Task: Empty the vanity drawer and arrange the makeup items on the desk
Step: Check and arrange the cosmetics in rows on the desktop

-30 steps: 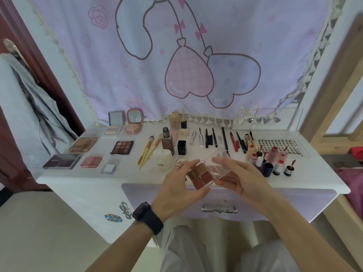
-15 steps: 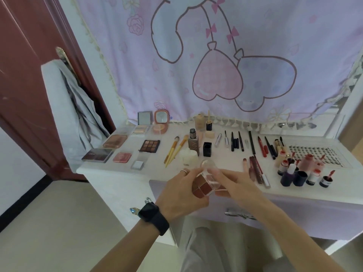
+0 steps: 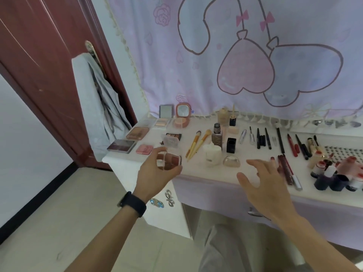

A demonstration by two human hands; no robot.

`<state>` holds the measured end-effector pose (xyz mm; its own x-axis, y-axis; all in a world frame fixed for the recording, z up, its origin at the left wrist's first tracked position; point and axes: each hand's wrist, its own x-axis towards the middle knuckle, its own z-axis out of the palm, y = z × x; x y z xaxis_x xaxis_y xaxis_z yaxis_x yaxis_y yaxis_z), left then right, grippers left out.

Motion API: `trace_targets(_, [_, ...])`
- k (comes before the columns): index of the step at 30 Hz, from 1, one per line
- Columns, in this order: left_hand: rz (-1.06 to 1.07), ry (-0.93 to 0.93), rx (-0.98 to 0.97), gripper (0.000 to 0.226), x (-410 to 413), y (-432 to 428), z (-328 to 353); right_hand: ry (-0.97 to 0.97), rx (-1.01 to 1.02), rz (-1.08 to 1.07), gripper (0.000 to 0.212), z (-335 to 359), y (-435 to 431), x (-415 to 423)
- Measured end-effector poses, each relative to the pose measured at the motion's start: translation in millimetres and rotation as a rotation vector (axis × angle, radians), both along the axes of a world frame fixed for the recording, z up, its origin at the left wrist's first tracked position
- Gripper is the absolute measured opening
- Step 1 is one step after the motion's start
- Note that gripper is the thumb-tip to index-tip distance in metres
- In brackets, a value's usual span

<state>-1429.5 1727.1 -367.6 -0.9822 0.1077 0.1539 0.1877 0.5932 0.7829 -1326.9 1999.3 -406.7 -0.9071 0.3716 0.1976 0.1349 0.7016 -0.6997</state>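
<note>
Pinches a small clear-lidded palette [image 3: 170, 160] in the left grip [image 3: 155, 173], lid flipped up, just over the table [image 3: 198, 170] edge left of the white jar [image 3: 211, 155]; holds the right grip [image 3: 263, 181] apart and empty, spread above the edge right of that jar. Risks a one-handed slip, probably: could tip the open palette off the edge and crack its pans. Could also, setting it down, nudge the pink compact [image 3: 144, 149] or the two brushes [image 3: 196, 145] left of the jar out of line.

No readable text, markings on foundation bottle [image 3: 216, 136] too blurred
</note>
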Motion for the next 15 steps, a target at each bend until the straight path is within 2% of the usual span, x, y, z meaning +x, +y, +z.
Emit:
trace_targets(3, [0.100,0.014,-0.022,0.073,-32.7,-15.3,7.5,-0.124,0.104,0.039,0.077,-4.9,-2.9,-6.2])
trace_targets(8, [0.198,-0.039,-0.132,0.074,-96.8,-33.6,19.2,-0.242,0.242,0.076,0.100,-13.3,0.2,-23.0])
trace_targets(15, [0.209,-0.137,-0.227,0.074,-156.1,-29.3,35.7,-0.293,0.452,0.057,0.116,-24.6,2.2,-39.3])
